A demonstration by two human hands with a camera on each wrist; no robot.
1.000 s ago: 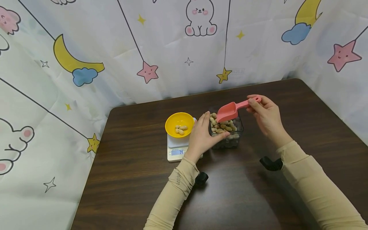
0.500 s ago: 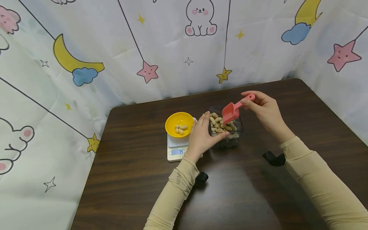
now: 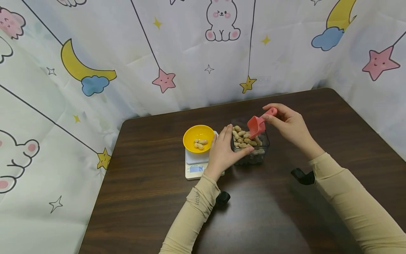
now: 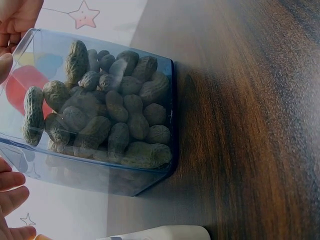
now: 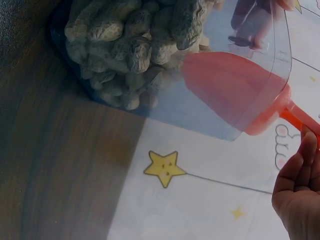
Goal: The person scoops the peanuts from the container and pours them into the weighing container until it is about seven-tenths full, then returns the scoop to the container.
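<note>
My right hand (image 3: pixel 290 127) pinches the handle of a pink scoop (image 3: pixel 257 126). The scoop's blade points down inside a clear plastic container (image 3: pixel 252 160), its tip among the peanuts (image 3: pixel 241 135); the right wrist view shows the blade (image 5: pixel 230 87) through the container wall. My left hand (image 3: pixel 223 150) spans the container's near left corner, thumb along the front rim and fingers on the left side. Beside that hand stands a white kitchen scale (image 3: pixel 193 173) reading about 74, decimal point unclear. A yellow bowl (image 3: pixel 189 135) with several peanuts sits on it; the left hand covers part of the scale.
The dark wooden table (image 3: pixel 142 197) carries all of this. A curtain (image 3: pixel 190 46) with printed stars, moons and bears hangs behind and to the sides. Black straps or mounts (image 3: pixel 223 198) show at both wrists.
The right hand has moved slightly left and tipped the scoop steeper, bringing its blade further right and down into the peanuts. The left hand, bowl and scale reading stay the same.
</note>
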